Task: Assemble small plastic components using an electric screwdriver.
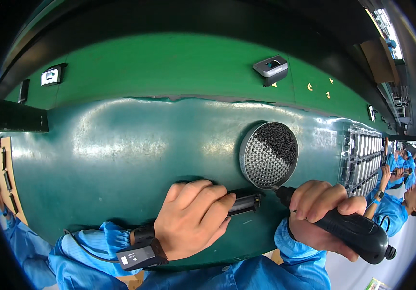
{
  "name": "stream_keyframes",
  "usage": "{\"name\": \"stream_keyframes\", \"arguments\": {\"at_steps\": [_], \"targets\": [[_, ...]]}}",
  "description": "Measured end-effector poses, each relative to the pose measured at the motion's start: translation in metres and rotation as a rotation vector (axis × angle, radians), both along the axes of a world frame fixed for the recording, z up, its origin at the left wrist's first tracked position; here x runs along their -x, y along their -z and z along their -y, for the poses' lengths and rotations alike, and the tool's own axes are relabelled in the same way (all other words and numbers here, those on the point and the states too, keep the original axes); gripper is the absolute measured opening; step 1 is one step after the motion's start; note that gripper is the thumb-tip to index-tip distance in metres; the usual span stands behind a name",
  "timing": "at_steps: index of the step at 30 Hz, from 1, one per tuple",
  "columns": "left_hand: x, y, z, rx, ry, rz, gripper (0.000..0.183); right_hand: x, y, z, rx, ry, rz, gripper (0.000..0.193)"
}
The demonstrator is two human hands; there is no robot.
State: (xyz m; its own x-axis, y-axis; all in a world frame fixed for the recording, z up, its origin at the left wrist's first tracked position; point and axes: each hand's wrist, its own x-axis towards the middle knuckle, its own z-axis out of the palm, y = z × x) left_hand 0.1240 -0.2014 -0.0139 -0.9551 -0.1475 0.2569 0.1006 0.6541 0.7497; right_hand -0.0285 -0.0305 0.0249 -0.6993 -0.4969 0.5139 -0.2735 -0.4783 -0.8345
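My left hand (191, 220) is closed around a narrow black plastic part (246, 204), holding it low over or on the green bench; its right end sticks out past my fingers. In my right hand (314, 205) is a black electric screwdriver (357, 234), gripped around its body and pointing up and to the left. Its bit reaches the near rim of a round metal screw tray (255, 162); I cannot tell whether they touch. The tray has a dimpled bottom, and small black screws (281, 140) are heaped in its far right part.
Clear plastic trays of white and dark parts (365, 150) stand at the right. Beyond the bench, a green belt (159, 63) carries grey-and-black devices (271, 67) and yellow scraps. Cardboard with black parts (7, 169) lies at far left. Co-workers in blue (391, 208) sit at the right.
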Motion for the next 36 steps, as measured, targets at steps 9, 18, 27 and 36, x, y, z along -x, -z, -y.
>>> {"name": "stream_keyframes", "arguments": {"at_steps": [9, 18, 27, 36], "targets": [[0.0, -0.001, 0.0, 0.012, -0.008, 0.002, 0.049, 0.0, 0.0, 0.002, 0.033, 0.049, 0.076, 0.078], [0.001, -0.001, -0.001, 0.011, -0.009, 0.009, 0.048, 0.011, 0.0, -0.002, 0.023, 0.0, 0.171, 0.079], [0.003, 0.0, -0.003, -0.006, -0.004, 0.01, 0.05, 0.036, 0.007, -0.003, 0.021, 0.181, 0.518, 0.091], [0.002, -0.001, -0.004, -0.003, -0.002, 0.037, 0.051, 0.036, 0.006, 0.001, 0.036, 0.115, 0.514, 0.089]]}}
